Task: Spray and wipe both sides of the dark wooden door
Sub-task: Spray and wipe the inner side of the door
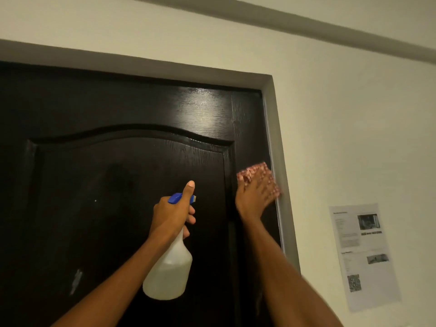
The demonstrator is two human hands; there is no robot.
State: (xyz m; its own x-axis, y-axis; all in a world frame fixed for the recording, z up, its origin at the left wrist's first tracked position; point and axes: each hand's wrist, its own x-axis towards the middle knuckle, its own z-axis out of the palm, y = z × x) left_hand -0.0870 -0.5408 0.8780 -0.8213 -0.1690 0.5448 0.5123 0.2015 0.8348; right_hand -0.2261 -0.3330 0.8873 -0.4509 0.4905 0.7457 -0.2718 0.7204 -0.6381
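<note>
Roughly, near to far:

Left hand [173, 214]: fingers curled round the neck of the spray bottle [168, 271], thumb lifted straight up past the blue spray head. The bottle hangs in front of the door, its nozzle toward the panel; I cannot tell whether it touches the wood.

Spray bottle: translucent, about half full of pale liquid, so there is plenty left for more spraying.

Right hand [253, 197]: fingers spread flat, pressing the red patterned cloth [256, 172] against the door's right stile, just beside the grey frame [274, 142]. The hand is blurred, which suggests a wiping stroke in progress.

Dark wooden door [106, 185]: shut in its frame, filling the left and middle of the view. The top rail and upper right corner shine as if wet. A pale smear low on the left and a small white speck on the arched panel appear not yet wiped.

Progress, as a judgement: this face is partly done, the upper right edge being worked now; the centre panel, left side and everything below view remain. The other face is not visible, so its state cannot be told.

Wall [354, 138]: cream, with a printed notice [364, 256] taped up right of the frame.
</note>
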